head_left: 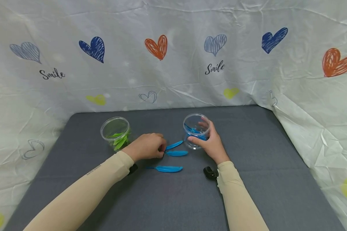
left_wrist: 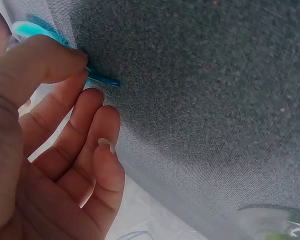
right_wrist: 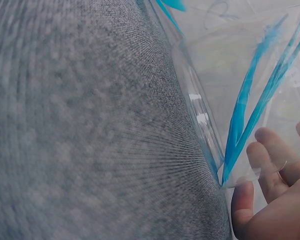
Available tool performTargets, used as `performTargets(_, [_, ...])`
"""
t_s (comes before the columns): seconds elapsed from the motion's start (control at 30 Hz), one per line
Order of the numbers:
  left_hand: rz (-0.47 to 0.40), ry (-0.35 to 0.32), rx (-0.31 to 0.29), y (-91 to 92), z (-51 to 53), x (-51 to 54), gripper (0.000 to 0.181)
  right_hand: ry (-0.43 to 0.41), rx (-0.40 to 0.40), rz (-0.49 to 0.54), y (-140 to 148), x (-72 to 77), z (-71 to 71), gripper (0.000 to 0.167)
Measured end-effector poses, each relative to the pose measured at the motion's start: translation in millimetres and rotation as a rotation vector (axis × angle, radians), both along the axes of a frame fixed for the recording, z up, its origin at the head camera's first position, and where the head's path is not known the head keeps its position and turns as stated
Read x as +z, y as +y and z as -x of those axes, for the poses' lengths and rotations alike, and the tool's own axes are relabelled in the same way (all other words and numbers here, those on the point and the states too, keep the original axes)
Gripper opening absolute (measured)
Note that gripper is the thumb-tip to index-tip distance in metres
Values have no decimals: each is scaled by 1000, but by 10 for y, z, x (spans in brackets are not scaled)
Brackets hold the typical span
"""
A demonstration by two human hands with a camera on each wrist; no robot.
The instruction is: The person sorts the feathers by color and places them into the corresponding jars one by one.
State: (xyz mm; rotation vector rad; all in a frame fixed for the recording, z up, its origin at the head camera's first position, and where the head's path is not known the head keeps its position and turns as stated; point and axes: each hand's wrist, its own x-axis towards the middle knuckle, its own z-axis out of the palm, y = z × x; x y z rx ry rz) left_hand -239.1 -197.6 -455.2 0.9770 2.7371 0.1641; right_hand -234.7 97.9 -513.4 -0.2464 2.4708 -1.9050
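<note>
Blue feather [left_wrist: 36, 30] is pinched by its quill between thumb and index finger of left hand [head_left: 148, 147], low over tabletop [head_left: 248, 141]; which of the two feathers at the fingertips is held can't be told. Clear cup [head_left: 192, 143] is gripped round its side by right hand [head_left: 213, 145], upright, several blue feathers inside. Third loose feather [head_left: 169, 168] is laid nearer the person. Second cup [head_left: 107, 126], holding green feathers [head_left: 120, 142], is placed beyond the left wrist. Area is backed by white heart-printed cloth [head_left: 179, 77].
</note>
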Motion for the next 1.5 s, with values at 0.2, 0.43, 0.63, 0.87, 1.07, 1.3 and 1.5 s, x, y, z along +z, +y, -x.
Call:
performTargets(0.2, [7,-17,5,-17,-1,0,21,1,-1,8,-7,14,2,97])
performTargets(0.43, [-21,21,24,-101,-8,26,23,3,2,3,-10,30,8,98])
performTargets(0.63, [-73,-5,52,-132,-40,190,22,3,3,11,-2,36,3,97])
performTargets(0.87, [-146,18,60,-152,-71,333,21,1,-3,12,15,21,-1,97])
performTargets(1.07, [-198,70,71,-192,-82,567,18,1,-5,6,20,29,-9,97])
performTargets(1.3, [-232,128,56,-209,-24,884,15,-5,-2,10,16,21,-11,97])
performTargets(1.5, [-198,175,11,-118,31,1082,12,-3,-4,6,7,5,0,97])
